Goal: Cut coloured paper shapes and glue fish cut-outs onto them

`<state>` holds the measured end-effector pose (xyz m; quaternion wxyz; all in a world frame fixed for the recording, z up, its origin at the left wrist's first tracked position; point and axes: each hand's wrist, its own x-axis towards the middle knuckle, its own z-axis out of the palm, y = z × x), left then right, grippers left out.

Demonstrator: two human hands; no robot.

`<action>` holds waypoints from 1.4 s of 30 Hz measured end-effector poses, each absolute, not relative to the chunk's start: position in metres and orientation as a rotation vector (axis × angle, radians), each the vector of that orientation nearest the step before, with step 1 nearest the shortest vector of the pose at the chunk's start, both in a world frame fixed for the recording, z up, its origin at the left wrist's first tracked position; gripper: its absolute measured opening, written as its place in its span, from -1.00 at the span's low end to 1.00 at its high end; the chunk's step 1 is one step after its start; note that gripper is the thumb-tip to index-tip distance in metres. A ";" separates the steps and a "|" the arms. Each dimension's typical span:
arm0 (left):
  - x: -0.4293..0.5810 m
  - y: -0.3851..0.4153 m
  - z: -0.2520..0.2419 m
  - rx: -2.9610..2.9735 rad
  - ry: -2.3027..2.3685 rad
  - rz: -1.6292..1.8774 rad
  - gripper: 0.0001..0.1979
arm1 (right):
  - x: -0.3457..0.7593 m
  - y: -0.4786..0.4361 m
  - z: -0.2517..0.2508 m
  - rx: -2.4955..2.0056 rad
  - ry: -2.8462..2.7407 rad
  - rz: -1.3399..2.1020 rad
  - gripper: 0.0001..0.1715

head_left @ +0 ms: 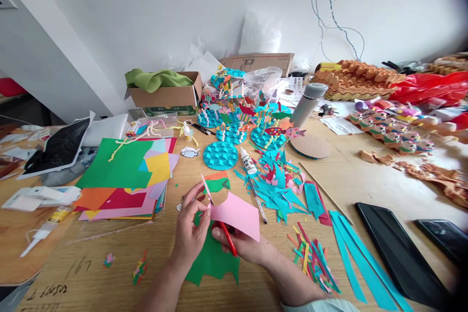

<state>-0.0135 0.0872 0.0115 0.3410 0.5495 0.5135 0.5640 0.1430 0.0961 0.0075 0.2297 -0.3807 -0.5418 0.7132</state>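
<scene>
My left hand (190, 226) pinches a sheet of pink paper (239, 214) near its narrow cut strip. In my right hand (246, 247) are red-handled scissors (230, 240), their blades mostly hidden at the paper's curved cut edge. Part of the right hand is covered by the sheet. Beneath both hands lies green paper (215, 261) with a jagged edge. Just beyond the fingers are green and orange paper pieces (218, 183). A white fish cutout (190, 152) lies farther back, left of a blue scalloped disc (220, 156).
A glue bottle (248, 162) and a pen (258, 200) lie beside a heap of blue scraps (280, 187). Stacked coloured paper (113, 163) is at left. Decorated fish models (237, 117) and a grey bottle (310, 102) stand behind; a black tablet (398, 253) lies right.
</scene>
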 end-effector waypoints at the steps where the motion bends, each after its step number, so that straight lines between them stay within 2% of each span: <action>1: -0.014 0.087 0.012 1.449 1.339 1.461 -0.84 | 0.143 0.096 0.007 -1.052 -1.493 1.972 -0.42; 13: -0.023 0.090 0.017 1.465 1.341 1.414 -0.85 | 0.149 0.100 -0.001 -0.933 -1.786 1.748 -0.59; 26: -0.024 0.089 0.022 1.281 1.238 1.369 -0.81 | 0.146 0.097 0.013 -0.933 -1.628 2.006 -0.24; 38: -0.024 0.091 0.020 1.281 1.204 1.366 -0.80 | 0.142 0.092 0.006 -1.127 -1.549 2.015 -0.33; 42: -0.025 0.090 0.017 1.301 1.217 1.333 -0.80 | 0.145 0.093 0.006 -1.096 -1.628 1.991 -0.29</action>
